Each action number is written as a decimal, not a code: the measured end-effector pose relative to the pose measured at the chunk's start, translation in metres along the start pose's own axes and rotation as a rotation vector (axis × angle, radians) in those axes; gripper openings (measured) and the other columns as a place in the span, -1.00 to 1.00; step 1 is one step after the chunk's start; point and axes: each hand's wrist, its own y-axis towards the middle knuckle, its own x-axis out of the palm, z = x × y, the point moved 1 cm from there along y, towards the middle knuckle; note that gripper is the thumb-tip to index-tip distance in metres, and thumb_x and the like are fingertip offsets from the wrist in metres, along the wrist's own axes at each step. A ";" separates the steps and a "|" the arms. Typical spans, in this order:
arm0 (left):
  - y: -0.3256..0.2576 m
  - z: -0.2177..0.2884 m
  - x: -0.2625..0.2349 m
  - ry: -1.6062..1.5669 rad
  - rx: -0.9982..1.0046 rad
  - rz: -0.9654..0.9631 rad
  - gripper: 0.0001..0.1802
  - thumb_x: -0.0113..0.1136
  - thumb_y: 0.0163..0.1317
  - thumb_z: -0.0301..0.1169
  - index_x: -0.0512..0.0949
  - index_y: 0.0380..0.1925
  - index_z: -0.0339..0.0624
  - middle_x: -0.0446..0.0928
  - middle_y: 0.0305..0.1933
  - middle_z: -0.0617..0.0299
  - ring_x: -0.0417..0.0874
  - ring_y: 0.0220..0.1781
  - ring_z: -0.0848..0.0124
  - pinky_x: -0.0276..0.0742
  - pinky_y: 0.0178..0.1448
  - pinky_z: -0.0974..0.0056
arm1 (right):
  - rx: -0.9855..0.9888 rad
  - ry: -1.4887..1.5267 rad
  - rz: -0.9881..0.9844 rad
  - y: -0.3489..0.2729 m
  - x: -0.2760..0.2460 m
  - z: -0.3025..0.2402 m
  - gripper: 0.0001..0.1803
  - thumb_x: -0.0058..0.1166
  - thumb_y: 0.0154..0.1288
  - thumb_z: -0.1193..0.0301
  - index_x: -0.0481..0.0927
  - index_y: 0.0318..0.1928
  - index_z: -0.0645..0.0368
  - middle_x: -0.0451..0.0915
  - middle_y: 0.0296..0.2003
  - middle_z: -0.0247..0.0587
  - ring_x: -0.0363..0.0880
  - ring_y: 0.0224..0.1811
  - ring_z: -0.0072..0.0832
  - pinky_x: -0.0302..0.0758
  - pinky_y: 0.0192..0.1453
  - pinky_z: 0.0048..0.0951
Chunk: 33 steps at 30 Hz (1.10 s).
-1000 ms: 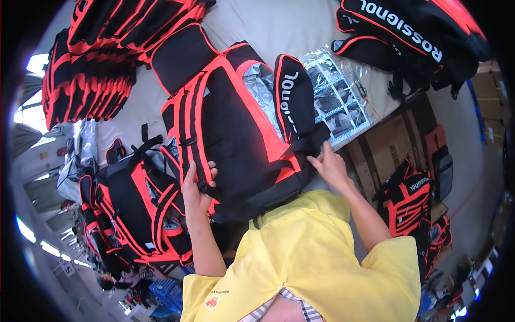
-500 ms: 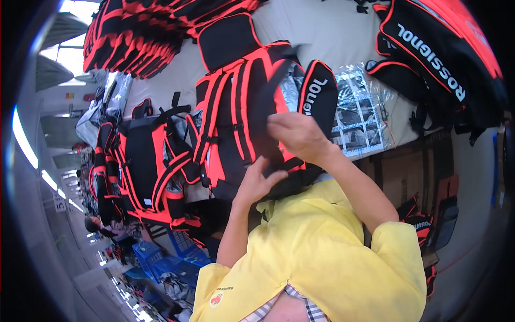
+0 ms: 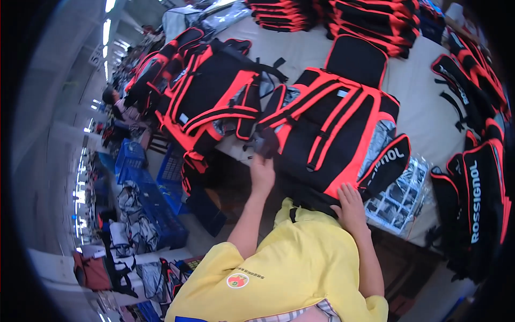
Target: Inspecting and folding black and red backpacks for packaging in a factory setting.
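A black backpack (image 3: 300, 153) with bright orange-red trim and shoulder straps lies on the table edge in front of me, its flap (image 3: 357, 59) folded out at the far side. My left hand (image 3: 262, 174) is at its left near corner, fingers closed on a blurred black strap-like piece (image 3: 266, 144) whose exact kind I cannot make out. My right hand (image 3: 351, 209) lies flat with fingers stretched out on the backpack's near right corner. A black side piece (image 3: 389, 165) with white lettering sticks out on the right.
A similar backpack (image 3: 206, 91) lies to the left. Stacks of black and orange-red pieces (image 3: 370, 24) stand at the far side, more packs (image 3: 475, 188) at the right. A clear printed plastic sheet (image 3: 399, 206) lies at the table edge. Blue crates (image 3: 153, 201) stand on the floor, lower left.
The view has swung left. My right hand has come off the middle of the backpack down to its near right corner. My left hand has moved out to the left corner with the black piece.
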 end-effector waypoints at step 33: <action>-0.078 0.039 0.121 0.417 0.593 -0.886 -0.69 0.27 0.44 -0.48 0.69 0.16 -0.12 0.72 0.19 0.05 0.66 0.36 0.02 0.54 0.41 -0.02 | 0.257 0.101 0.436 -0.003 -0.015 0.049 -0.81 0.29 0.41 0.39 0.74 -0.03 0.16 0.67 -0.27 -0.15 0.70 -0.25 -0.15 0.62 -0.18 -0.15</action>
